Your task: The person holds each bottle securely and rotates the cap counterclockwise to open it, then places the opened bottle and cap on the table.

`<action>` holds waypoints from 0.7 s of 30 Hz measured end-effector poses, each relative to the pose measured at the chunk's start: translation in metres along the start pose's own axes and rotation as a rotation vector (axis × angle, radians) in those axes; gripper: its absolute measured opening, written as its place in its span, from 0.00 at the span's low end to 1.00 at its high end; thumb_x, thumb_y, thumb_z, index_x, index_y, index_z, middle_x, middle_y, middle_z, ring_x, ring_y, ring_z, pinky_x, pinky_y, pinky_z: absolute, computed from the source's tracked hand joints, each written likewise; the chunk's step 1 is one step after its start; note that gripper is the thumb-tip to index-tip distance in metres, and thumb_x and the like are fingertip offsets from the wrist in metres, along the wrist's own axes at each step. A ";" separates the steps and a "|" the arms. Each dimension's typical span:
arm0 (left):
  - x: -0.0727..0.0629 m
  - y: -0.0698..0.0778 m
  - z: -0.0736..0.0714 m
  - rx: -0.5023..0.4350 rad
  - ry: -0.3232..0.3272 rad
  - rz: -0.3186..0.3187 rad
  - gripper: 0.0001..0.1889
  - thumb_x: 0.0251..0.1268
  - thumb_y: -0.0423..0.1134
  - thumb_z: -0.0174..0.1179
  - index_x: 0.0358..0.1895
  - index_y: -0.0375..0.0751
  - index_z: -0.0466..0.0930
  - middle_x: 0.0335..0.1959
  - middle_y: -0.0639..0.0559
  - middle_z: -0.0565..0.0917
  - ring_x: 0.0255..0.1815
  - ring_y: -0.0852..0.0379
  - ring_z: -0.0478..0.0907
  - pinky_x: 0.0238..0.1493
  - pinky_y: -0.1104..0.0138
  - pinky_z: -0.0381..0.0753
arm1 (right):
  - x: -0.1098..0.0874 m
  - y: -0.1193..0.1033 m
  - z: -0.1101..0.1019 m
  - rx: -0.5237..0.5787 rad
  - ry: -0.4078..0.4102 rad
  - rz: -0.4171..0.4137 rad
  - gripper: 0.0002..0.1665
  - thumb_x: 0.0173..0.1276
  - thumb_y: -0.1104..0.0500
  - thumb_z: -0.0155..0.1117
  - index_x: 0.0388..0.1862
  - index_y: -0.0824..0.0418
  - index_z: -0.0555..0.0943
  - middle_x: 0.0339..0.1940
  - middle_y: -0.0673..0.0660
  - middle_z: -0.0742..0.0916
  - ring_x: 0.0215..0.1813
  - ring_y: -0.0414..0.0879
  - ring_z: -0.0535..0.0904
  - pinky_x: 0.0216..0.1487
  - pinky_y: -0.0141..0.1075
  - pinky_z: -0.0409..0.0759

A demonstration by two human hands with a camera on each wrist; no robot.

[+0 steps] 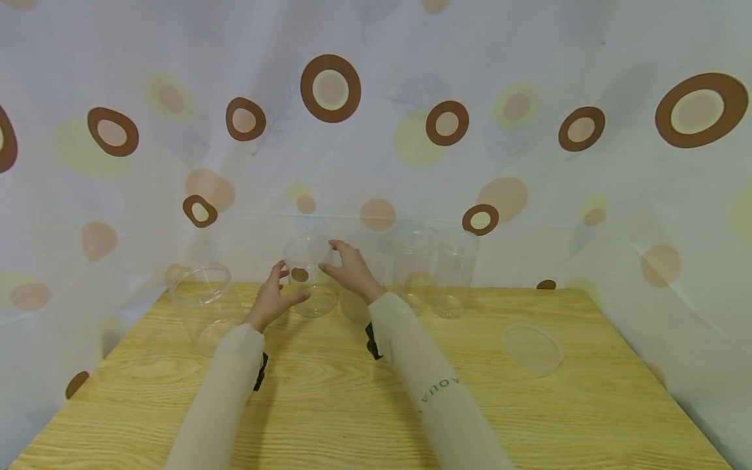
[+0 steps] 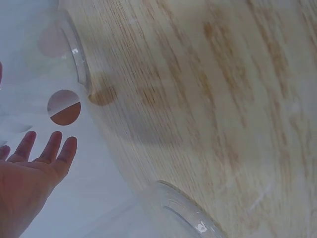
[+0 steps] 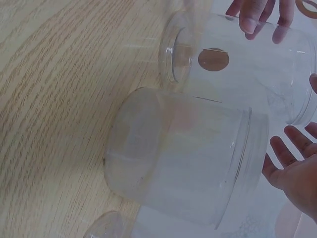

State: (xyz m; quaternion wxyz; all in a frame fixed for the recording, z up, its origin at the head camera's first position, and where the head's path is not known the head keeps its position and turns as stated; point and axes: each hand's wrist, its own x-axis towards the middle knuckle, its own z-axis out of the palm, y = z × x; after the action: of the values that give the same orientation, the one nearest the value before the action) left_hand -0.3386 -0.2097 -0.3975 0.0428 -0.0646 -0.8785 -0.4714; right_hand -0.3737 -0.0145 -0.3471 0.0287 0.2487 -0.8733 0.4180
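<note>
A clear plastic jar stands upright near the back of the table, between the two hands. The left hand is at its left side, thumb and fingers spread apart; in the right wrist view its fingertips overlap the jar wall. In the left wrist view the fingers of this hand look nearly straight. At the jar's upper right, the right hand has thumb and forefinger apart by the rim. From the right wrist, the right hand shows extended fingers close to the jar's top end.
Just right of that jar, another clear jar stands partly behind the right forearm. Two tall clear jars stand farther right. A wide clear container is at the left, and a flat clear disc lies at the right. Patterned sheeting surrounds the wooden table.
</note>
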 end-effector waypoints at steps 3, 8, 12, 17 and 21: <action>0.000 0.000 0.001 -0.005 -0.003 0.002 0.50 0.56 0.49 0.63 0.73 0.46 0.35 0.70 0.33 0.52 0.66 0.31 0.54 0.62 0.43 0.60 | 0.000 0.000 0.002 0.005 0.000 0.017 0.36 0.67 0.52 0.57 0.69 0.62 0.58 0.66 0.62 0.69 0.69 0.57 0.59 0.68 0.49 0.59; -0.001 0.003 0.002 -0.017 -0.002 0.000 0.49 0.57 0.48 0.62 0.72 0.46 0.34 0.70 0.33 0.52 0.66 0.30 0.54 0.61 0.42 0.61 | 0.000 -0.002 0.003 -0.005 0.000 0.032 0.36 0.67 0.51 0.56 0.69 0.62 0.57 0.66 0.61 0.69 0.69 0.56 0.59 0.67 0.49 0.60; -0.001 0.004 0.003 -0.024 0.005 -0.003 0.47 0.59 0.44 0.61 0.72 0.46 0.34 0.70 0.33 0.51 0.66 0.30 0.54 0.61 0.41 0.61 | 0.001 -0.002 0.004 -0.010 0.004 0.029 0.37 0.66 0.51 0.57 0.69 0.63 0.57 0.66 0.61 0.69 0.69 0.56 0.60 0.67 0.48 0.61; -0.001 0.004 0.003 -0.027 0.008 -0.001 0.47 0.59 0.44 0.61 0.72 0.46 0.35 0.70 0.33 0.51 0.66 0.30 0.54 0.61 0.41 0.61 | 0.001 -0.001 0.004 -0.011 0.015 0.021 0.37 0.66 0.51 0.58 0.68 0.63 0.58 0.65 0.61 0.69 0.68 0.56 0.61 0.67 0.48 0.61; -0.001 0.004 0.003 -0.032 0.014 0.011 0.48 0.59 0.45 0.61 0.72 0.46 0.34 0.70 0.34 0.51 0.66 0.30 0.55 0.60 0.41 0.62 | 0.000 0.000 0.004 0.004 0.022 0.004 0.37 0.65 0.50 0.58 0.68 0.62 0.58 0.65 0.61 0.69 0.66 0.56 0.63 0.65 0.48 0.64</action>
State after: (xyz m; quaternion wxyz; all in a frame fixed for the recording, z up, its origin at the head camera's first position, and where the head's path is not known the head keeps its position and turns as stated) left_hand -0.3369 -0.2052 -0.3957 0.0508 -0.0669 -0.8700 -0.4858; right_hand -0.3729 -0.0172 -0.3494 0.0369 0.2425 -0.8727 0.4223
